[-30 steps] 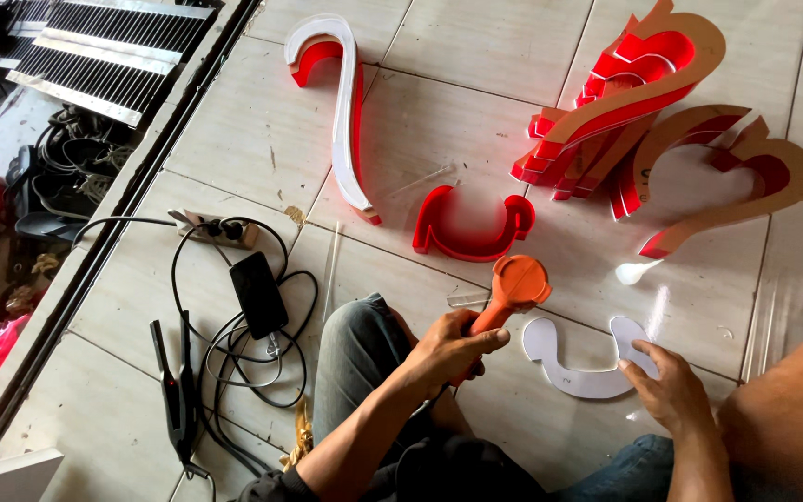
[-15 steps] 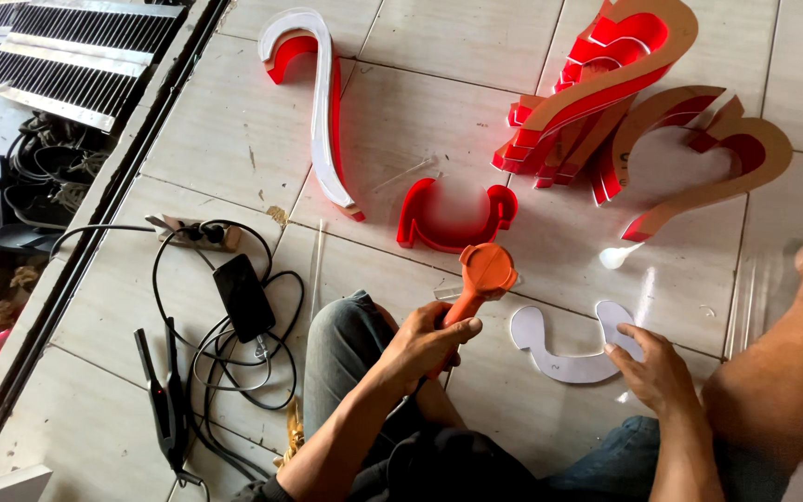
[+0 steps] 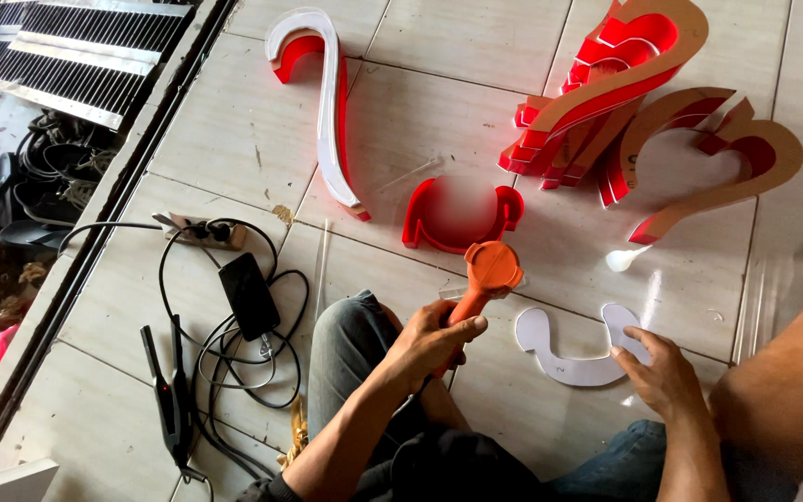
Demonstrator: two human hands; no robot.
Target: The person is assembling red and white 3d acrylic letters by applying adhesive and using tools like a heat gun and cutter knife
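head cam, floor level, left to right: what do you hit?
Metal louvred panel → black clamp tool → black phone among cables → white-and-red hooked letter shell → left hand gripping orange heat gun → white flat cutout → right hand touching it → tan-faced letter shell.

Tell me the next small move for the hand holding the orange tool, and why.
Probably swing the orange heat tool in the left hand rightward over the white curved cutout. Its nozzle points off toward the red channel letter, while the right hand already pins the cutout flat on the tiled floor.
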